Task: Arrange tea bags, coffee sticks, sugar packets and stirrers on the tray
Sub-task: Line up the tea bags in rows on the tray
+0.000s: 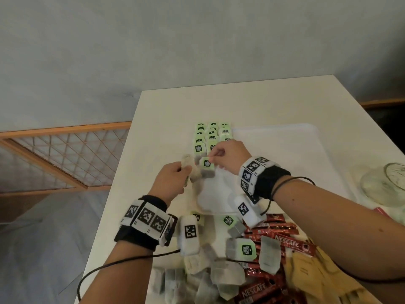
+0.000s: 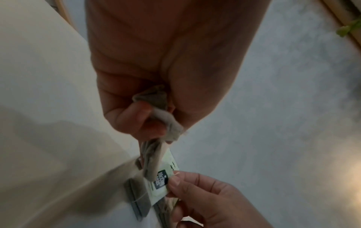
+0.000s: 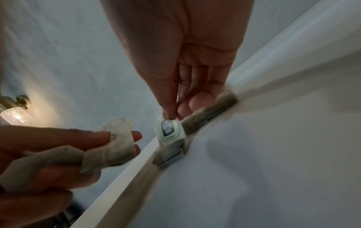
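Note:
A white tray point(image 1: 285, 154) lies on the table, with rows of green-tagged tea bags point(image 1: 210, 134) lined up at its left end. My right hand point(image 1: 211, 159) pinches the green tag point(image 3: 170, 131) of one tea bag point(image 1: 207, 170), which hangs just above the tray at the near end of the rows. Beside it on the left, my left hand point(image 1: 183, 172) grips a crumpled bunch of tea bags point(image 1: 191, 167). The left wrist view shows that bunch point(image 2: 166, 123) squeezed between the curled fingers. No stirrers are visible.
Near the table's front edge lies a loose heap of tea bags point(image 1: 219, 275), red coffee sticks point(image 1: 278, 235) and brown sugar packets point(image 1: 306, 270). A glass jar point(image 1: 385, 183) stands at the right. A wooden lattice panel point(image 1: 65, 154) leans left of the table.

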{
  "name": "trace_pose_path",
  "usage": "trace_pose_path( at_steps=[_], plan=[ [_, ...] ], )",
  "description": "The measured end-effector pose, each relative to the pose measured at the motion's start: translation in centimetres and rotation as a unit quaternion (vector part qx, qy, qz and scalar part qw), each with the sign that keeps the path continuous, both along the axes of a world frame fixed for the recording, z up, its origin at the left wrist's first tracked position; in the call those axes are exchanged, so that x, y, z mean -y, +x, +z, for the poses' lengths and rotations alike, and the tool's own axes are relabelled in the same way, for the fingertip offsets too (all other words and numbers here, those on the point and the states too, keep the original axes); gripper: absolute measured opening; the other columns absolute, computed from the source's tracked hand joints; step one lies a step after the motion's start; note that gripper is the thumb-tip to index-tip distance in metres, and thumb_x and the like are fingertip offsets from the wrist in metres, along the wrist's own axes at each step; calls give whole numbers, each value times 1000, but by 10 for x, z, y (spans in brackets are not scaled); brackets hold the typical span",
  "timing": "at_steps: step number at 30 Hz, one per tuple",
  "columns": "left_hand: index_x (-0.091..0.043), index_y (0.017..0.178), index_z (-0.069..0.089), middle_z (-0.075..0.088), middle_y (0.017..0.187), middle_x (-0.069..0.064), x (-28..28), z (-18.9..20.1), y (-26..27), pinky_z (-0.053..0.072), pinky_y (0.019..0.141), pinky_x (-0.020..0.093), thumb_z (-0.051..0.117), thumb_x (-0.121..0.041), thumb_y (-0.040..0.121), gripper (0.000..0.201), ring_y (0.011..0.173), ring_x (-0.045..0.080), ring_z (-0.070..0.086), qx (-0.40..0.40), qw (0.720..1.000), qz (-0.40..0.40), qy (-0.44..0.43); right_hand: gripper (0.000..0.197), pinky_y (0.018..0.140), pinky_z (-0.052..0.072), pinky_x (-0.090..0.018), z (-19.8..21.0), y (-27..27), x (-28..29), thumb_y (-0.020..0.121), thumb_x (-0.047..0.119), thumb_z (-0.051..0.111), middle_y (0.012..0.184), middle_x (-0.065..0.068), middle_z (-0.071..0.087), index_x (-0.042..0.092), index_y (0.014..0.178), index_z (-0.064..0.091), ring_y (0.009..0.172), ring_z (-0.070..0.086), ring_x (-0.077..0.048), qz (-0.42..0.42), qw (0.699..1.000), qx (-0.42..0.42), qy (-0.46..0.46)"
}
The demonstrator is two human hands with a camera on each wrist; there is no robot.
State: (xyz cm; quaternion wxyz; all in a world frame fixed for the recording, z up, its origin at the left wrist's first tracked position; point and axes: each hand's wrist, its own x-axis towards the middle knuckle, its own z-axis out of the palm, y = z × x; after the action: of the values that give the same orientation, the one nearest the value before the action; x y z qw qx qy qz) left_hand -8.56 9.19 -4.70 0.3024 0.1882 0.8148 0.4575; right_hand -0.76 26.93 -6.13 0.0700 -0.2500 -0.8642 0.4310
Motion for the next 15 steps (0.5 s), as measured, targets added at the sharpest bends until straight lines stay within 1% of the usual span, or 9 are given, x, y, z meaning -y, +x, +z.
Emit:
trace_pose_path(
  at_steps=[2, 4, 6, 8, 9, 10, 12, 15],
  plan=[
    [-8, 73, 55, 44, 55, -2, 2, -1, -6, 35, 52, 28, 51, -14, 96, 24, 58, 17, 40, -3, 1000, -3, -1, 7, 72, 51, -21, 2, -14, 2, 83, 16, 75, 84, 2, 71, 13, 88, 75, 68, 60, -6, 12, 1000, 2, 13],
    [-7, 73, 56, 43, 54, -2, 4, -2, -11, 35, 51, 27, 53, -15, 95, 24, 56, 17, 40, -4, 1000, 3, -1, 5, 80, 51, -23, 4, -27, 1, 82, 17, 75, 86, 3, 71, 14, 86, 76, 78, 62, -9, 11, 999, 4, 30],
    [-5, 72, 56, 43, 53, -2, 7, -3, -15, 35, 51, 27, 54, -16, 95, 25, 55, 17, 39, -6, 1000, 9, -2, 5, 84, 51, -25, 5, -36, -2, 81, 16, 75, 82, 6, 68, 12, 84, 75, 81, 61, -10, 1, 999, 7, 39],
    [-2, 72, 58, 44, 53, 0, 10, -5, -17, 35, 51, 28, 55, -17, 95, 28, 54, 17, 39, -7, 1000, 16, 4, 7, 86, 52, -28, 5, -43, -5, 81, 16, 76, 80, 7, 65, 10, 84, 76, 81, 60, -10, -10, 999, 6, 44],
    [3, 73, 59, 47, 54, 2, 11, -6, -17, 37, 51, 28, 56, -18, 95, 31, 52, 16, 41, -10, 1000, 20, 8, 7, 86, 52, -29, 5, -45, -5, 81, 16, 76, 81, 8, 65, 10, 84, 75, 82, 61, -10, -15, 999, 6, 46],
    [7, 76, 62, 51, 57, 6, 12, -6, -18, 39, 50, 28, 57, -19, 96, 33, 50, 16, 43, -16, 1000, 24, 12, 7, 86, 53, -29, 4, -47, -6, 81, 17, 76, 81, 8, 65, 10, 84, 75, 83, 61, -11, -21, 999, 8, 48],
    [9, 83, 66, 57, 63, 11, 12, -7, -17, 41, 46, 26, 59, -20, 95, 33, 45, 15, 46, -16, 999, 37, 22, 7, 86, 53, -31, 3, -48, -6, 81, 17, 76, 81, 8, 65, 11, 85, 76, 84, 61, -11, -26, 998, 12, 48],
    [12, 84, 65, 51, 56, 7, 11, -9, -14, 38, 44, 26, 64, -19, 93, 33, 46, 16, 42, 14, 997, 61, 48, 12, 85, 54, -30, 5, -43, -5, 80, 19, 76, 84, 5, 67, 13, 91, 74, 82, 62, -12, -37, 999, 4, 30]
  ],
)
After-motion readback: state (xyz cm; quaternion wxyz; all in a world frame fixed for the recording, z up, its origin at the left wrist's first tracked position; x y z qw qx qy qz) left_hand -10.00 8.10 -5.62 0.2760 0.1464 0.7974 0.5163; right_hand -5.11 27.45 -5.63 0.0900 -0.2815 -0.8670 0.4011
